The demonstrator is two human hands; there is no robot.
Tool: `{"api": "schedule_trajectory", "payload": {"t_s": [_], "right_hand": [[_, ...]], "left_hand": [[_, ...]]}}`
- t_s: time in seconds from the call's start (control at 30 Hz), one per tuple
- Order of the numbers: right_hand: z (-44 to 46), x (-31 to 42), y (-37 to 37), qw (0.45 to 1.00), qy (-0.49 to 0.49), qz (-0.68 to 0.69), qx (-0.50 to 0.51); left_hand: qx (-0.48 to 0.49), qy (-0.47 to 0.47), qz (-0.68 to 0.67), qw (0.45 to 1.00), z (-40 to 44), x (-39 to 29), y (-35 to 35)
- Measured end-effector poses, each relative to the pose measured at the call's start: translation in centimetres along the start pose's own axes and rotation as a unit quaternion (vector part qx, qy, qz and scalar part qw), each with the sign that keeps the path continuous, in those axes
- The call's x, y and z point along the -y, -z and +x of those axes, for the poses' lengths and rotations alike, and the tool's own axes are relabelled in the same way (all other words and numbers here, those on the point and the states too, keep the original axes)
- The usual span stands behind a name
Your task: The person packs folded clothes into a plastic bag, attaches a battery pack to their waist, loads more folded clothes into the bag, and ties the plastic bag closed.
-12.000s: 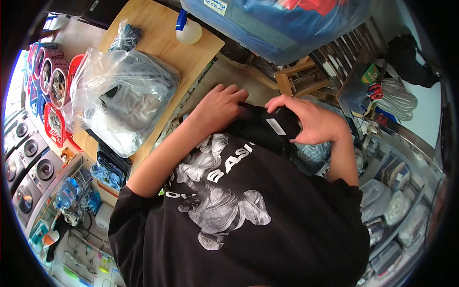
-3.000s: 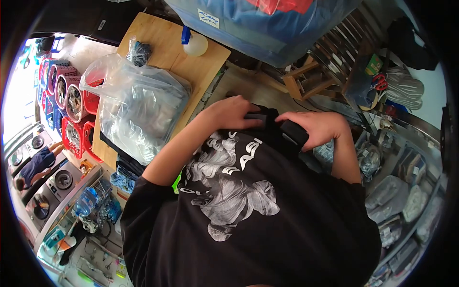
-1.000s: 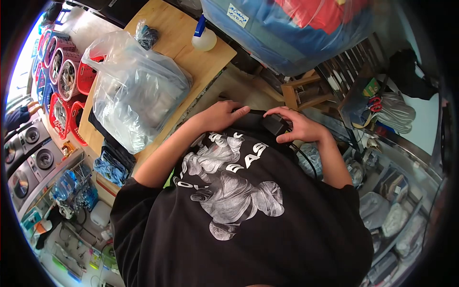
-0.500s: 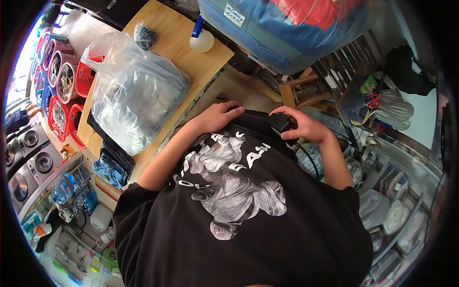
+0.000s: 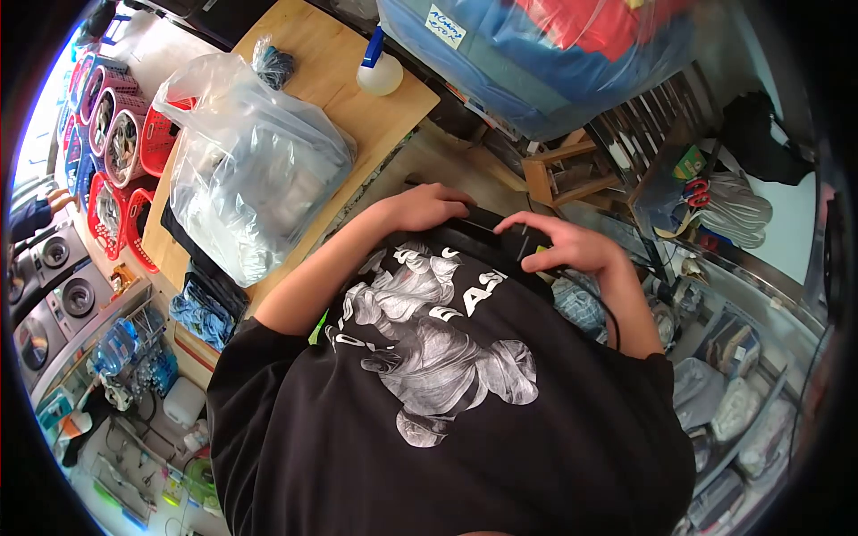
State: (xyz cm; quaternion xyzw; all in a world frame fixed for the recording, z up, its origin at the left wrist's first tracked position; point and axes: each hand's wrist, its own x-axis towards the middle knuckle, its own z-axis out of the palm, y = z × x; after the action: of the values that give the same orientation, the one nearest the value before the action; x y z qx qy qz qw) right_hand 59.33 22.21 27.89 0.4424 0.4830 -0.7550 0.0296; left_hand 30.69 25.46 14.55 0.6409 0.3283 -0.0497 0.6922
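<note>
Since half a second ago, the thin black cord (image 5: 606,306) has swung outward to the inner side of the right forearm, and the left hand (image 5: 427,207) has edged toward the right hand (image 5: 565,243), narrowing the gap between them. Biggest in sight is the loose black T-shirt (image 5: 357,464) with its grey bear print, filling the lower middle. Beyond the hands looms a large clear plastic sack of blue and red textiles (image 5: 545,89), near a pale wooden table (image 5: 317,45) that bears a knotted, see-through plastic bag of light-coloured cloth (image 5: 255,170). Grey front-loading washing machines (image 5: 78,297) line the far left, beneath red plastic baskets (image 5: 109,214); at that same edge, another person's dark sleeve (image 5: 34,217) shows. Folded blue denim (image 5: 198,313) lies just beside the table, and a white spray bottle with a blue head (image 5: 381,77) stands on it. Between the hands, close in front of the shirt, is a flat black item (image 5: 485,218) — its material is hard to tell. The left hand lies against this item with its fingertips hidden, so I cannot tell whether it grips. The right hand pinches a small, boxy black block (image 5: 521,243) between thumb and fingers, the cord curving away just beside it.
</note>
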Motion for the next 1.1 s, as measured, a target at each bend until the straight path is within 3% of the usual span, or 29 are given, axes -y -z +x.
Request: {"api": "schedule_trajectory", "payload": {"t_s": [0.03, 0.13, 0.23, 0.33, 0.43, 0.5, 0.63, 0.7, 0.73, 0.8, 0.93, 1.1], "right_hand": [[0.3, 0.0, -0.2, 1.0, -0.004, 0.005, 0.007], [0.5, -0.3, 0.3, 0.999, 0.004, -0.008, 0.035], [0.7, 0.0, 0.8, 0.997, 0.01, -0.026, 0.07], [1.3, -0.1, 1.5, 0.996, -0.006, -0.002, 0.093], [1.6, -0.1, 2.1, 0.992, -0.032, 0.009, 0.119], [1.6, -0.1, 2.2, 0.992, -0.036, 0.01, 0.12], [1.8, 0.6, 1.1, 0.994, -0.048, 0.053, 0.083], [2.2, 0.3, -0.2, 0.989, -0.037, 0.128, 0.061], [2.1, 0.7, -0.4, 0.994, -0.038, 0.079, 0.058], [1.8, 1.8, -0.6, 0.998, -0.04, -0.019, 0.05], [1.3, 0.3, -0.4, 0.997, -0.001, -0.08, 0.019], [2.1, -0.8, -0.1, 0.997, 0.019, -0.077, 0.023]], "left_hand": [[-0.006, 0.007, 0.01, 1.0, -0.2, 0.3, 0.2], [0.009, -0.093, -0.041, 0.995, 1.5, 3.7, 0.6], [0.012, 0.03, -0.155, 0.987, 0.2, 1.4, 1.7], [0.027, 0.064, -0.122, 0.99, 1.6, 2.7, 1.7], [0.016, 0.006, -0.051, 0.999, 2.9, 3.5, 2.4], [-0.062, -0.062, 0.078, 0.993, 2.0, 1.9, 1.4], [-0.202, -0.197, 0.328, 0.902, 0.3, 0.1, -1.9], [-0.221, -0.193, 0.296, 0.909, -0.6, -0.4, -1.5], [-0.232, -0.191, 0.279, 0.912, -0.8, -0.6, -1.3], [-0.218, -0.169, 0.279, 0.92, -0.6, -0.4, -1.4], [-0.142, -0.176, 0.297, 0.928, 0.3, -0.6, -0.7], [-0.126, -0.243, 0.483, 0.832, 2.0, -1.1, -0.1]]}}
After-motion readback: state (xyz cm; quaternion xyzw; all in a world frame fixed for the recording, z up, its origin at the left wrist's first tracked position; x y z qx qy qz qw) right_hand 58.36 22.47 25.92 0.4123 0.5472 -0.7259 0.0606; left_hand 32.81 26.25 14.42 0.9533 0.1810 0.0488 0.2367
